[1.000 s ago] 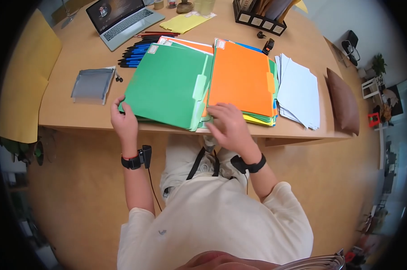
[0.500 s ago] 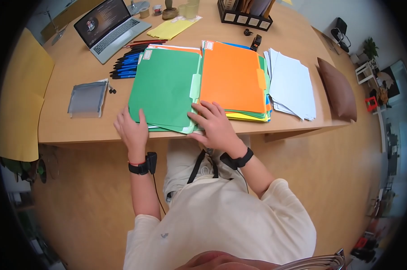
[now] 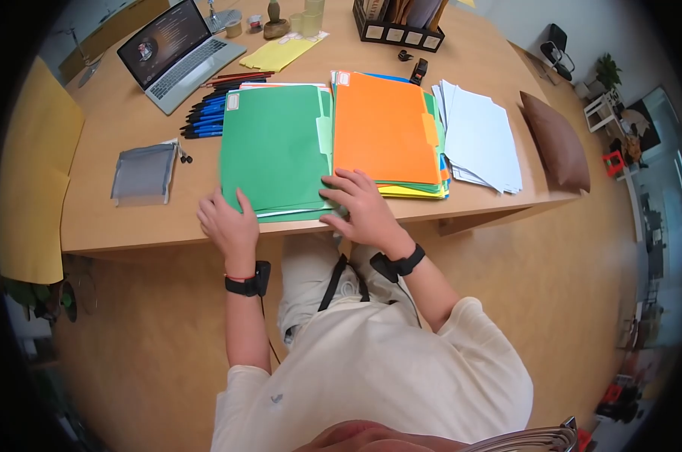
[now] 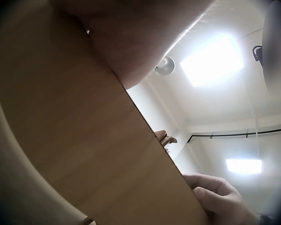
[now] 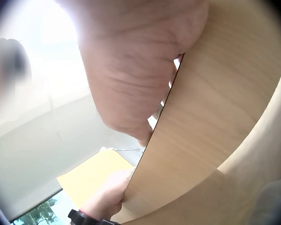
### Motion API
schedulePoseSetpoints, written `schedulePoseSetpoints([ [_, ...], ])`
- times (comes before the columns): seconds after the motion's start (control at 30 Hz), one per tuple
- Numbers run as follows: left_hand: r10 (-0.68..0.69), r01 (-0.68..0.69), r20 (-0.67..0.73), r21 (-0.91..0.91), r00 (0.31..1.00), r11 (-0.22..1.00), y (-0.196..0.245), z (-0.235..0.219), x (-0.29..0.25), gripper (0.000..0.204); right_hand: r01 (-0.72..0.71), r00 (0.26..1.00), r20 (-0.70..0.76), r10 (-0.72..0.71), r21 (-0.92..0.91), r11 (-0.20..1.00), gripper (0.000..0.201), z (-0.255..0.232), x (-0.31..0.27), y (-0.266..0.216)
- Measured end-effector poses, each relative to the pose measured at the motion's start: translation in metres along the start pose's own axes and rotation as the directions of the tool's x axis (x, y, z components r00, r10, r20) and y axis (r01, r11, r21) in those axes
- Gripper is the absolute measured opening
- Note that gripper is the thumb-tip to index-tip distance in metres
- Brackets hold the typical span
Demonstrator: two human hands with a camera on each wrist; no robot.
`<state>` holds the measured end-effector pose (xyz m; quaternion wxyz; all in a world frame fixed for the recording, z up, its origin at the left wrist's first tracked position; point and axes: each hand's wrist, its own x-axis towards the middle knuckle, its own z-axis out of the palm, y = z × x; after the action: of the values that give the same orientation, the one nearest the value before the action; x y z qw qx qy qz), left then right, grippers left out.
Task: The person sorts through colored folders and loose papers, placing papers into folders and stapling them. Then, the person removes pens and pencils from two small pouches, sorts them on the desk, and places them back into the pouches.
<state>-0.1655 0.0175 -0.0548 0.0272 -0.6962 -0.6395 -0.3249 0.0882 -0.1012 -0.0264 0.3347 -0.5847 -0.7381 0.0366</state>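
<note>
A stack of file folders with a green folder (image 3: 273, 147) on top lies near the desk's front edge. My left hand (image 3: 231, 226) touches its lower left corner, thumb over the green cover. At the lower right side, my right hand (image 3: 363, 212) has its spread fingertips along the stack's edge. Right beside it lies a second stack, topped by an orange folder (image 3: 382, 128), with green and yellow folders showing beneath. Each wrist view shows mostly the underside of its own hand and the desk front; the folders are hidden there.
Blue and black pens (image 3: 205, 113) lie left of the green stack, near a laptop (image 3: 179, 56) and a grey zip pouch (image 3: 143, 175). White papers (image 3: 480, 135) lie to the right, with a brown cushion (image 3: 556, 139) beyond. A black file holder (image 3: 401, 34) stands at the back.
The green folder stack has straightened and now sits more squarely beside the orange one. My left hand has moved from the stack's left side to its lower left corner; my right hand stays by its right side.
</note>
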Motion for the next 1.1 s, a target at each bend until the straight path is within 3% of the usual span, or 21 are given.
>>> schedulePoseSetpoints([
  [0.43,-0.022,0.024,0.045,-0.034,0.999,0.999,0.001,-0.006,0.002,0.039,-0.038,0.999,0.036,0.039,-0.014,0.999,0.041,-0.004,0.005,-0.003],
  [0.53,0.01,-0.011,-0.035,-0.022,0.999,1.0,0.001,0.0,0.001,0.035,-0.034,0.999,0.022,0.034,-0.028,0.999,0.035,-0.004,0.003,0.0],
  [0.8,0.015,-0.018,-0.027,-0.109,1.0,0.994,-0.01,0.005,0.0,0.032,-0.013,1.0,-0.016,0.014,0.006,1.0,0.031,-0.004,-0.001,0.002],
  [0.9,0.01,-0.017,-0.064,-0.112,0.998,0.994,0.001,-0.003,0.0,0.032,-0.026,0.996,-0.086,0.031,0.067,0.997,0.028,-0.026,-0.005,0.001],
  [0.97,0.029,-0.04,-0.088,-0.123,0.996,0.992,0.013,-0.013,-0.001,0.032,-0.079,0.974,-0.215,0.072,-0.025,0.997,0.025,-0.05,-0.014,0.019],
  [1.03,0.075,-0.088,-0.098,-0.142,0.992,0.986,0.032,-0.015,0.0,0.032,-0.223,0.908,-0.381,0.176,-0.081,0.972,0.023,-0.073,-0.026,0.05],
  [1.1,0.175,-0.162,0.024,-0.272,0.984,0.949,0.058,-0.013,-0.002,0.034,-0.359,0.862,-0.461,0.211,-0.26,0.897,0.028,-0.099,-0.04,0.084],
])
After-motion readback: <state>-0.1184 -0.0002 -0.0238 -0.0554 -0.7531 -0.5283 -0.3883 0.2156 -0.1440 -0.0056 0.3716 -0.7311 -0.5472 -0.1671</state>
